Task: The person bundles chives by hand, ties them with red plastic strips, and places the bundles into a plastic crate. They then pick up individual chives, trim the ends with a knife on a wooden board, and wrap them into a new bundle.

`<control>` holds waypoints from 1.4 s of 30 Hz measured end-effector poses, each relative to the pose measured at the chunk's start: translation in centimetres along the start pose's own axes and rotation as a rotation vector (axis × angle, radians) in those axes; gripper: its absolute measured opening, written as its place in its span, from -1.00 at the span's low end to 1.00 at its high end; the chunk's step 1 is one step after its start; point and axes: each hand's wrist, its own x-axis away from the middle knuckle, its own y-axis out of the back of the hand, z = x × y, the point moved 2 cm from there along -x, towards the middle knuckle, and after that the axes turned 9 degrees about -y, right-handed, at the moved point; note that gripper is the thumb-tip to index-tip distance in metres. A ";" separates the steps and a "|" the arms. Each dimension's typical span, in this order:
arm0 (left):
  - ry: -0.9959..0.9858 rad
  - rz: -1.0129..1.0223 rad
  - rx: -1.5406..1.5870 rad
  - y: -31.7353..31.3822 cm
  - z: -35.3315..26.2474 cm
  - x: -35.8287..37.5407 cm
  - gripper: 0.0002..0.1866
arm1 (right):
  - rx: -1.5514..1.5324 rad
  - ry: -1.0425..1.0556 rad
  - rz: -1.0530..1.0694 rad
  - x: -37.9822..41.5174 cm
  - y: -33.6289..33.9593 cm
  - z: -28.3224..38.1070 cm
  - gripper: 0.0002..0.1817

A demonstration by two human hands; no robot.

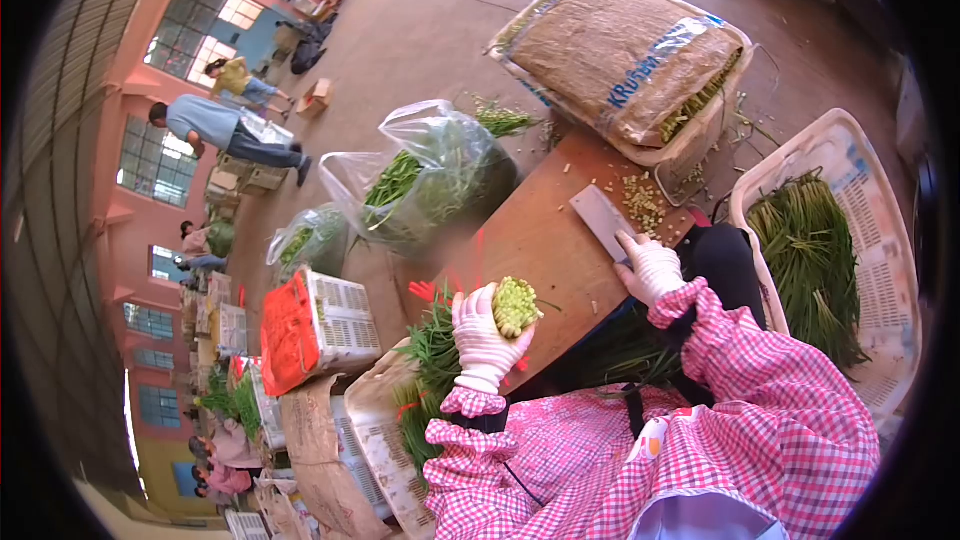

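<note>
My left hand [482, 335], in a striped knit glove, is wrapped round a bunch of green vegetable stalks [516, 307]. The pale cut ends face the board, and the leafy part trails behind the hand. In my right hand [650, 268], also gloved, is a broad-bladed knife [600, 221]. Its blade lies over the wooden board [560, 285], close to a scatter of small trimmed stalk ends [643, 202]. The knife and the bunch are apart. My right-hand fingers close round the handle, which they mostly hide.
At the right stands a white crate [885, 210] of long greens [808, 260]. Beyond the board is a covered, packed crate [625, 60]. Clear plastic bags [430, 175] of greens sit on the floor. A crate with red covering [290, 330] is at left. Several people are farther off.
</note>
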 end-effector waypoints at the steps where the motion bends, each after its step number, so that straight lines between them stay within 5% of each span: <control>1: -0.041 -0.098 0.007 0.8 -0.3 0.1 -0.16 | -0.118 0.076 -0.039 0.2 0.0 -0.4 -0.40; 2: -0.085 -0.196 0.015 1.5 -0.5 0.1 -0.16 | -0.415 0.240 -0.014 0.3 -1.4 -0.9 -0.43; 4: -0.136 -0.281 -0.054 7.1 -0.5 2.1 -0.18 | -1.059 -0.094 0.941 4.5 -2.9 4.0 -0.44; 6: -0.153 -0.350 -0.058 9.9 -2.6 2.8 -0.18 | -1.057 -0.141 1.439 9.1 -2.9 7.0 -0.34; 9: -0.161 -0.415 -0.079 13.8 -5.5 3.7 -0.16 | -1.068 0.014 1.808 12.9 -2.6 12.8 0.11; 11: -0.189 -0.429 -0.115 15.4 -7.7 4.5 -0.14 | -1.391 0.061 1.816 13.5 -0.7 16.0 0.09; 15: -0.288 -0.328 -0.273 15.2 -11.3 7.4 -0.03 | -1.693 -0.175 1.814 11.4 -0.9 19.5 -0.19; 17: -0.313 -0.261 -0.309 14.6 -12.5 9.2 0.08 | -1.702 -0.019 2.268 11.3 1.1 19.1 -0.40; 18: -0.315 -0.224 -0.277 14.6 -12.5 10.2 0.11 | -1.614 -0.105 1.941 11.5 2.8 19.0 -0.53; 19: -0.322 -0.226 -0.273 14.2 -12.5 11.5 0.11 | -1.578 -0.130 1.981 11.6 4.1 18.8 -0.56; 21: 0.101 -0.618 0.337 13.1 -10.4 13.8 0.08 | -1.603 0.169 1.549 10.1 4.4 19.6 -0.24; 22: 0.168 -0.771 0.627 11.8 -8.8 13.9 -0.03 | -1.460 0.125 1.468 9.7 5.7 19.5 0.15; 23: 0.170 -0.772 0.629 10.8 -7.9 13.9 -0.03 | -1.353 0.125 1.392 10.1 7.0 19.4 0.29; 25: 0.260 -0.680 1.818 8.7 -7.0 12.8 -0.14 | -1.235 0.254 1.350 9.9 6.9 19.8 0.26; 27: 0.473 -0.811 1.921 8.8 -8.1 11.0 -0.24 | -1.110 0.269 1.271 10.7 7.8 19.9 0.18; 29: 0.348 -0.879 1.929 6.3 -5.6 10.1 -0.30 | -0.876 0.700 1.131 9.8 5.2 20.5 0.09; 30: 0.297 -1.115 2.144 2.3 -2.9 11.8 -0.39 | -0.761 0.788 1.010 10.0 6.0 20.1 0.02; 31: 0.278 -1.055 2.179 1.5 -2.6 11.7 -0.39 | -0.725 0.881 0.864 9.1 4.6 19.9 -0.01; 37: 0.246 -1.028 2.531 -3.0 -2.5 12.8 -0.40 | -0.857 0.635 0.539 9.2 11.3 14.7 -0.48; 42: 0.247 -1.014 2.633 -4.4 -1.8 13.1 -0.40 | -0.988 0.699 0.487 10.9 8.7 9.1 -0.67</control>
